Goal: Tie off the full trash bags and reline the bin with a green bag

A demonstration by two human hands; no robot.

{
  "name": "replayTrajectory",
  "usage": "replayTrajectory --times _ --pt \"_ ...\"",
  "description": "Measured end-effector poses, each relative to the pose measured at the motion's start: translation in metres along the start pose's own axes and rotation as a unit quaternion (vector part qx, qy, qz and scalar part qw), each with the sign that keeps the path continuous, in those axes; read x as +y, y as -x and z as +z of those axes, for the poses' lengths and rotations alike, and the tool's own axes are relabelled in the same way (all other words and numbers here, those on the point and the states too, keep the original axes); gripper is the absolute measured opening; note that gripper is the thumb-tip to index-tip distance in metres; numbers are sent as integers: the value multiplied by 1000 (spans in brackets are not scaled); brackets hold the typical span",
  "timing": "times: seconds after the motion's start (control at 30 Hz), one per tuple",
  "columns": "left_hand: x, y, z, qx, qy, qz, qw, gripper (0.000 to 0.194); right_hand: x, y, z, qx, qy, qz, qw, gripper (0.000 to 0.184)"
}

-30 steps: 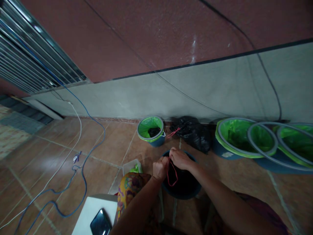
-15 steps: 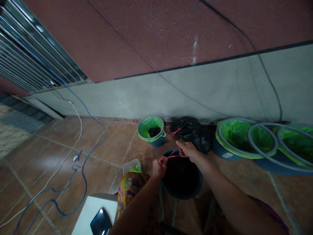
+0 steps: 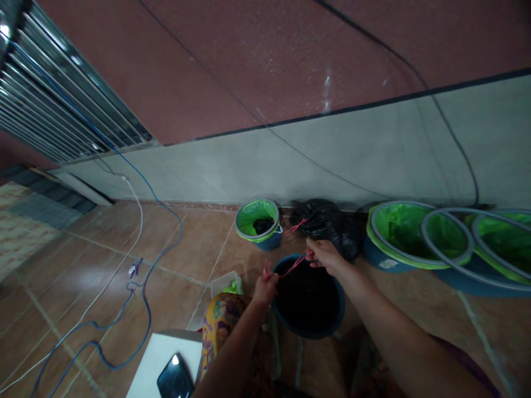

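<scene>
A thin red string [image 3: 295, 263] runs between my two hands, over the rim of a dark blue bucket [image 3: 341, 309] whose inside is too dark to make out. My left hand [image 3: 265, 286] is closed on one end, at the bucket's left edge. At the far rim my right hand [image 3: 323, 255] pinches the other end. Beyond the bucket lies a black plastic bag [image 3: 327, 224], with another bit of red string [image 3: 297, 225] by its left side. A small bucket [image 3: 271, 241] with a green liner and something black inside stands to its left.
Larger blue buckets [image 3: 388, 262] with green liners and grey rims stand at the right. A clear container [image 3: 218, 284] with green plastic sits by my knee. A phone [image 3: 175, 376] rests on a white surface [image 3: 143, 362]. Blue cable [image 3: 145, 309] and white cable [image 3: 112, 282] cross the tiled floor.
My hands have moved apart, the left slightly left and down, the right slightly right. The red string now stretches longer between them. The view has shifted a little.
</scene>
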State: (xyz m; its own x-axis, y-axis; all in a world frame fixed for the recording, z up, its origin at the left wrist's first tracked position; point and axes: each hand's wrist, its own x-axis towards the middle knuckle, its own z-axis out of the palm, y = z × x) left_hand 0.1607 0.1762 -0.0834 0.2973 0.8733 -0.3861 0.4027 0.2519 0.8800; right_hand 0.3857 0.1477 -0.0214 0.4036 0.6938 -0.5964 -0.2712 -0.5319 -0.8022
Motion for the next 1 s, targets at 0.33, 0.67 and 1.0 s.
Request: replayTrajectory --times 0.33,0.67,1.0 --pt "27 -1 22 -61 295 -60 952 38 -7 16 2 -219 42 -140 965 28" --pt "19 0 24 -151 37 107 982 39 2 28 34 -252 125 -235 930 27" --pt "17 -1 22 -140 56 107 983 46 36 10 32 -227 394 -244 856 32"
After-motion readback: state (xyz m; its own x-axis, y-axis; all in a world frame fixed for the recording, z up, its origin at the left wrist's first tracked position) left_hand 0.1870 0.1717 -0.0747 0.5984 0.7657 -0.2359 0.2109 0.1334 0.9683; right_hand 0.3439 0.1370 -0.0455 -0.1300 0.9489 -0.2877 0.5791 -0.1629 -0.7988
